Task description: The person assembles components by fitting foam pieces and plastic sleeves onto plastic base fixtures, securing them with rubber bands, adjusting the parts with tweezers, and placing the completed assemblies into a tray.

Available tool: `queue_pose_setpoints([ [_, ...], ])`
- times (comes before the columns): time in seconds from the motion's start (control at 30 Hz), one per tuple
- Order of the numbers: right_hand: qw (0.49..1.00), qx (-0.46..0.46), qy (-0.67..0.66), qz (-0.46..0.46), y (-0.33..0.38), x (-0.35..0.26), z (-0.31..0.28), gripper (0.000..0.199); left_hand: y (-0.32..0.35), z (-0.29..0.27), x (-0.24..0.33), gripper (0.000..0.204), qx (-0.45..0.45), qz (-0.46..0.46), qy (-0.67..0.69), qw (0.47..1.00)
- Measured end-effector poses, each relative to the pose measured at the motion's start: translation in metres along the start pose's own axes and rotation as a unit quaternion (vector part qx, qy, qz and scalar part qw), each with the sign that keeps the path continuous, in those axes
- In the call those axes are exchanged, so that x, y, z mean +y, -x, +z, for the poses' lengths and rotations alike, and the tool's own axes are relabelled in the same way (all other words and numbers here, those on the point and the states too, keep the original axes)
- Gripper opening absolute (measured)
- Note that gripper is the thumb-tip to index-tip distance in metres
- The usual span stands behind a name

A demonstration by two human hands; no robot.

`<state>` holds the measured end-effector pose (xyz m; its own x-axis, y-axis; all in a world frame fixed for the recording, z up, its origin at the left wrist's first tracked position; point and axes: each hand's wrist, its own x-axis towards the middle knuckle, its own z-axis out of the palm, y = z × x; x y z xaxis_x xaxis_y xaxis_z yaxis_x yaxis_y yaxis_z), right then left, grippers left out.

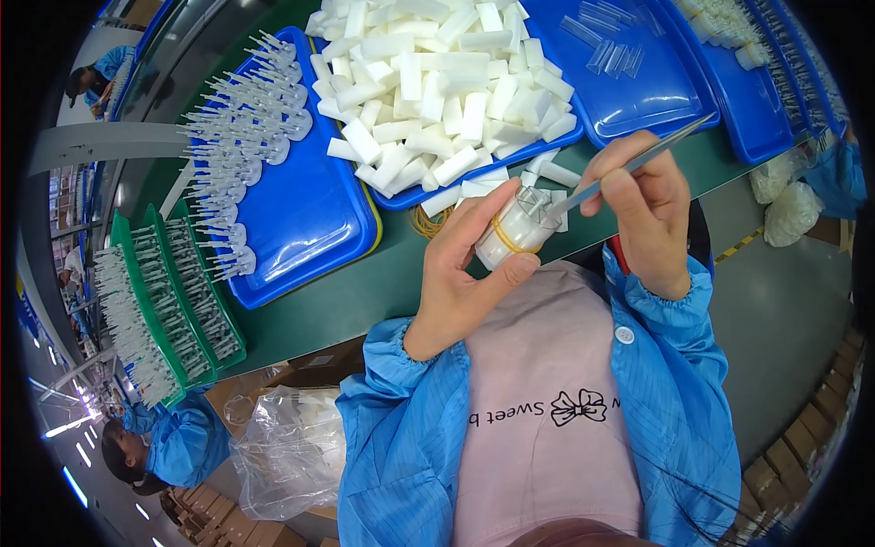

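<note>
My left hand (pixel 460 273) is wrapped around a short white cylinder (pixel 499 244) with a yellow rubber band around it, tilted so its top faces right. Clear plastic pieces (pixel 534 202) show in the cylinder's top end. In my right hand (pixel 645 214), pinched between thumb and fingers, is a slim grey metal tool that looks like tweezers (pixel 670 139). Its lower end reaches the cylinder's top; whether it grips a piece there I cannot make out. Loose white foam-like blocks (pixel 554 173) lie just beyond the cylinder, beside several yellow rubber bands (pixel 427 221).
White blocks are heaped on a blue tray (pixel 570 139) straight ahead. To its right, another blue tray (pixel 638 100) has clear plastic strips. At left stand a blue tray (pixel 301 232) of spiky white parts and green racks (pixel 205 360). A person (pixel 182 442) sits at lower left.
</note>
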<state>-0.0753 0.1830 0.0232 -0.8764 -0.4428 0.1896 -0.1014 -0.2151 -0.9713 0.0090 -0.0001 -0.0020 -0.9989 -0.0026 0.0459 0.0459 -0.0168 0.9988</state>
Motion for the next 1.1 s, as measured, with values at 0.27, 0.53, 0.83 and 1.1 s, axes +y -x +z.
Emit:
queue_pose_setpoints([
  [0.27, 0.998, -0.054, -0.016, 0.037, -0.003, -0.002, 0.001, 0.011, -0.001, 0.000, -0.001, 0.064, -0.028, 0.003, -0.011, 1.000],
  [0.53, 0.983, -0.060, 0.144, -0.101, 0.000, 0.005, 0.006, 0.006, 0.003, 0.001, 0.006, 0.057, -0.061, -0.159, 0.179, 0.969],
  [0.83, 0.999, -0.016, -0.008, -0.030, 0.000, -0.003, -0.009, 0.017, -0.001, 0.000, 0.008, 0.072, -0.065, -0.185, 0.259, 0.946],
  [1.1, 0.996, -0.074, -0.030, 0.035, -0.002, -0.008, -0.009, 0.015, 0.000, 0.001, 0.011, 0.073, -0.066, -0.197, 0.259, 0.943],
])
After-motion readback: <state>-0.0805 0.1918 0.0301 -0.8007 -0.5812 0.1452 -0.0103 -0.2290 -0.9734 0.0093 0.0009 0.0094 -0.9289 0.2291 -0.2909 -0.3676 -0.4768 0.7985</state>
